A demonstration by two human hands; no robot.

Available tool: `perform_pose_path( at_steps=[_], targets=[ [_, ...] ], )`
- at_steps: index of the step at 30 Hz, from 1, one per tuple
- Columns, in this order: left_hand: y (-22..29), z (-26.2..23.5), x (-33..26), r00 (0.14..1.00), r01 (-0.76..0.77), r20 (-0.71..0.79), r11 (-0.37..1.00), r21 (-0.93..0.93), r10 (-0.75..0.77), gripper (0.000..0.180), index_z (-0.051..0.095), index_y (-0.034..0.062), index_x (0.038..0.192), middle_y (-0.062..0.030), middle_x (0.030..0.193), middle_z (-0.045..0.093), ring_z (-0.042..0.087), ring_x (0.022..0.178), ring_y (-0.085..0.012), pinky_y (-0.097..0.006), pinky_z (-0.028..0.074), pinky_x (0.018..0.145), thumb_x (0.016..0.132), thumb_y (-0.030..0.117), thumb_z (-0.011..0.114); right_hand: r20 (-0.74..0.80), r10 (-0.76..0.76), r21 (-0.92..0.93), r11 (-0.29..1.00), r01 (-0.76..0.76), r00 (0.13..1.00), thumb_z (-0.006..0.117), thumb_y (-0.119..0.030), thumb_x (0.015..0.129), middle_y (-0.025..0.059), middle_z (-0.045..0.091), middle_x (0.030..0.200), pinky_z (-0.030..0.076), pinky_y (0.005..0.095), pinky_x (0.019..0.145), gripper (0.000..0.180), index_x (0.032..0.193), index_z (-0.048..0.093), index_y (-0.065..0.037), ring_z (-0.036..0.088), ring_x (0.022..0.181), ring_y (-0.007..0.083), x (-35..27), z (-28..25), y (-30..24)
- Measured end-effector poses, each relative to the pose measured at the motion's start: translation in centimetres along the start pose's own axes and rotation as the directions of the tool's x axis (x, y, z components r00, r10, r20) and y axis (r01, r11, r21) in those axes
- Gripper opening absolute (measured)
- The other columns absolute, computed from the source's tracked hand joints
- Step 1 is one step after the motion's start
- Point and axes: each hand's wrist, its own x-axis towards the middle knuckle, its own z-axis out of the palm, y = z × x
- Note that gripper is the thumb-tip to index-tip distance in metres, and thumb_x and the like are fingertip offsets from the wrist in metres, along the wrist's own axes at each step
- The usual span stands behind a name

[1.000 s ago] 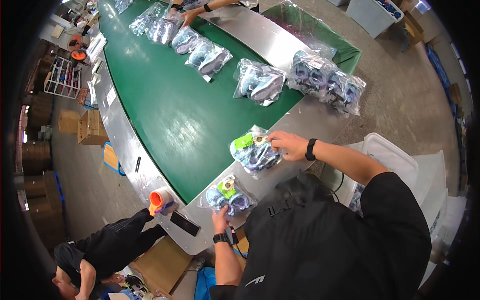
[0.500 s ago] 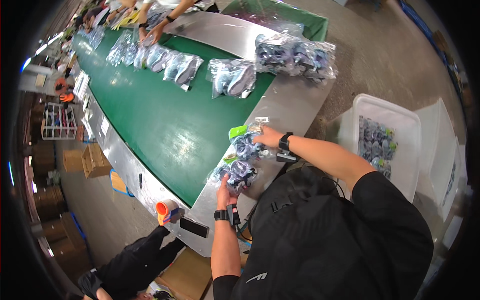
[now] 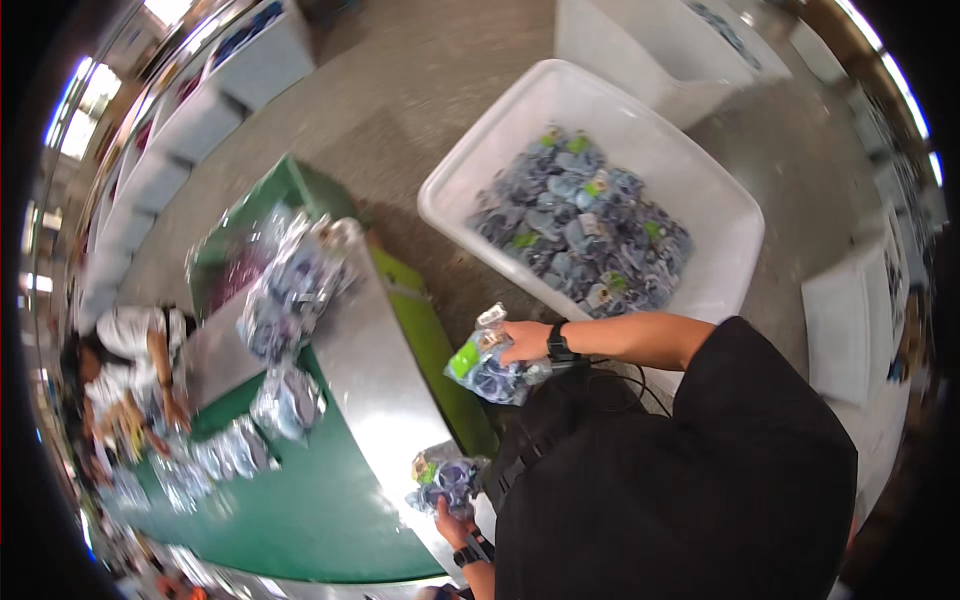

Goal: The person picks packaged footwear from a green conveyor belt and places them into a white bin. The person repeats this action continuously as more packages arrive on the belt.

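Observation:
My right hand (image 3: 526,342) is closed on a clear plastic bag of blue-purple shoes (image 3: 494,376), possibly sandals, with a bright green tag. It holds this bag off the table's edge, close to a big white bin (image 3: 705,180) heaped with similar shoes (image 3: 590,225) and green tags. Lower down, my left hand (image 3: 455,524) has its fingers around a second bag of shoes (image 3: 446,482), over the metal table edge (image 3: 390,350). Some of the left fingers are hidden beneath that bag.
Several bagged pairs (image 3: 235,452) lie along the green belt (image 3: 340,515). A larger pile of bags (image 3: 295,290) sits at the table's corner, beside a green-lined container (image 3: 300,195). Another person (image 3: 135,350) works at the far left. More white bins (image 3: 640,55) stand around.
The view has swung right toward the white bin. Both hands still hold their bags; the right one has moved away from the table toward the bin, farther from the left.

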Motion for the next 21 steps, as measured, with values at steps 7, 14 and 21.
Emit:
perform_pose_path(
  at_steps=[7,14,21],
  targets=[
    [3.1,6.9,-0.8,0.913,-0.404,0.212,0.848,0.342,0.349,0.047,0.053,-0.0048,0.128,-0.0125,0.115,0.063,0.063,0.096,-0.0231,-0.036,0.053,0.085,0.085,0.005,0.068,-0.420,0.205,0.217,0.969,-0.121,0.884,0.078,-0.040,0.074,0.0197,0.065,0.119,0.050,0.0379,0.091,0.076,0.133,0.050,-0.001,0.064,0.107,0.0296,-13.8,-4.9,13.4],
    [3.9,16.0,-3.9,0.920,-0.361,0.316,0.818,0.447,0.233,0.050,0.049,-0.0050,0.132,-0.0136,0.119,0.062,0.063,0.101,-0.0250,-0.039,0.053,0.090,0.085,0.003,0.063,-0.545,0.388,0.363,0.908,-0.207,0.743,0.081,-0.036,0.071,0.0205,0.065,0.118,0.049,0.0382,0.093,0.073,0.129,0.055,0.000,0.063,0.108,0.0305,-22.9,-9.6,20.4],
    [5.1,22.2,-5.7,0.891,-0.321,0.443,0.829,0.458,0.101,0.052,0.047,-0.0032,0.135,-0.0149,0.121,0.061,0.063,0.105,-0.0263,-0.040,0.053,0.092,0.085,0.002,0.062,-0.747,0.180,0.000,0.963,-0.270,0.640,0.078,-0.034,0.070,0.0202,0.066,0.115,0.050,0.0423,0.093,0.068,0.129,0.057,-0.006,0.062,0.108,0.0346,-27.4,-26.0,21.9]
  ],
)
